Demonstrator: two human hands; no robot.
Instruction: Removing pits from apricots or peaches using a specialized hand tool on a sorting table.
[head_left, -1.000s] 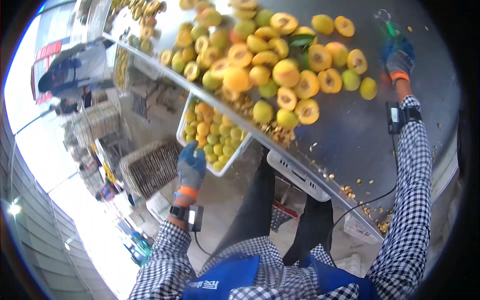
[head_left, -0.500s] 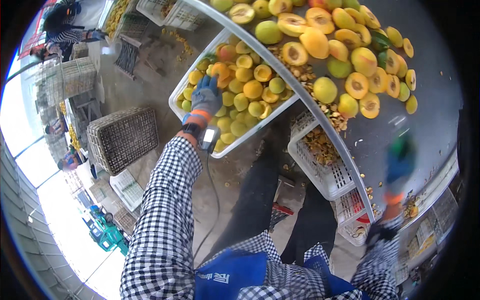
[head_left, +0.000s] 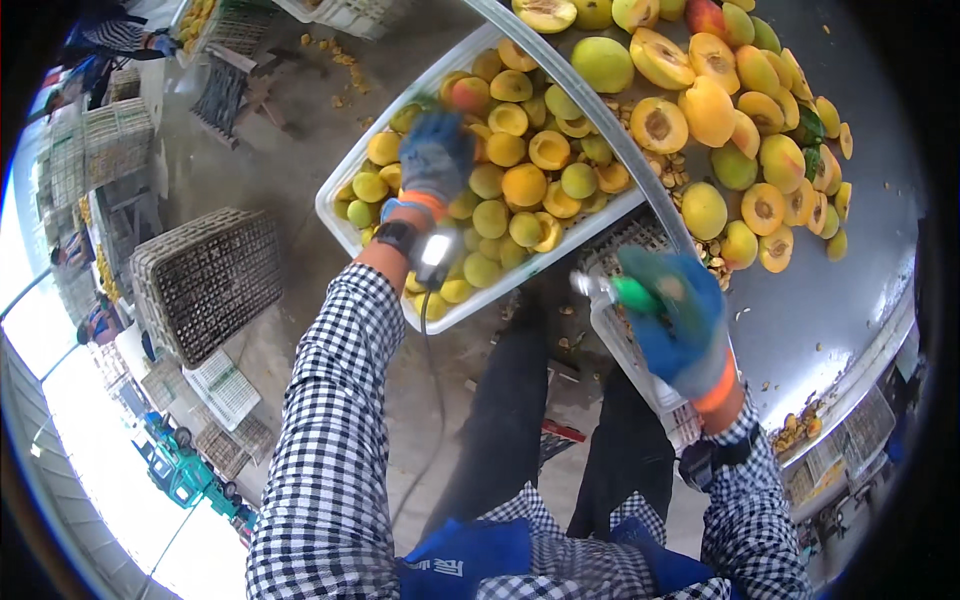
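My left hand (head_left: 437, 158), in a blue-grey glove with an orange cuff, is over the back left of a white crate (head_left: 482, 306) full of apricots (head_left: 524, 186), many of them halved. Its fingers are blurred and point down among the fruit, so their grip is hidden. In front of the metal table's curved rim (head_left: 610, 125), my right hand (head_left: 685, 325), gloved in blue, is closed round a small green-handled knife (head_left: 636, 295). The knife's shiny tip points left and is smeared by motion.
Whole and halved apricots (head_left: 765, 160) lie heaped on the grey table, with loose pits (head_left: 668, 172) along its rim. Below my right hand stands another white crate (head_left: 625, 345). A dirty basket (head_left: 210, 285) sits on the floor to the left. People (head_left: 120, 35) are at the far left.
My right hand has swung left with the knife, from above the table to in front of its rim. My left hand has shifted slightly within the crate. The view has turned a little.
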